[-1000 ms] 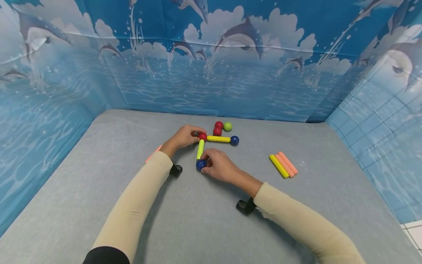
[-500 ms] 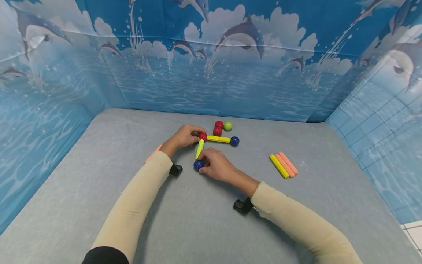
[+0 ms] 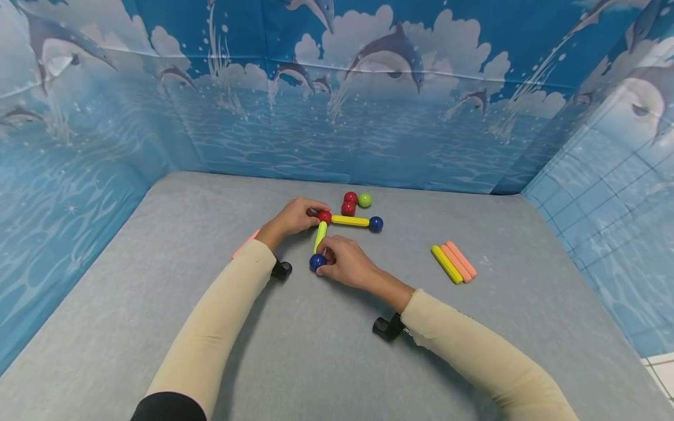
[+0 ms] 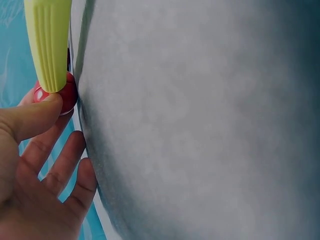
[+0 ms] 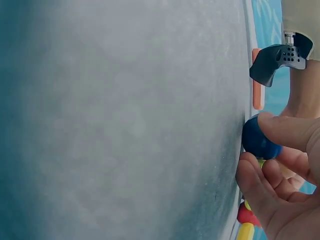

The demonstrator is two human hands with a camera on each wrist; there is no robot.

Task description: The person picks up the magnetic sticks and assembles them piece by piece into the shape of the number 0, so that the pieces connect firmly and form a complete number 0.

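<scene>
My left hand [image 3: 296,217] pinches a red ball [image 3: 325,217] between thumb and fingers. From that ball a yellow rod [image 3: 350,221] runs right to a blue ball [image 3: 376,224]. A yellow-green rod [image 3: 320,237] runs from the red ball toward me, down to a second blue ball [image 3: 317,262]. My right hand [image 3: 348,263] holds this nearer blue ball between thumb and fingers, and partly covers the rod's lower end. In the left wrist view the yellow-green rod [image 4: 49,45] meets the red ball [image 4: 70,95]. The right wrist view shows the thumb on the blue ball [image 5: 259,139].
Behind the joined pieces lie two loose red balls [image 3: 348,208] and a green ball [image 3: 364,200]. To the right, a yellow rod [image 3: 446,264] lies beside orange rods [image 3: 459,261]. Another orange rod [image 3: 246,243] is partly hidden by my left arm. A dolphin-print curtain [image 3: 337,128] borders the grey table [image 3: 337,362].
My right hand has shifted slightly left with the nearer blue ball, and the yellow-green rod has swung a little with it. My left hand stays on the red ball.
</scene>
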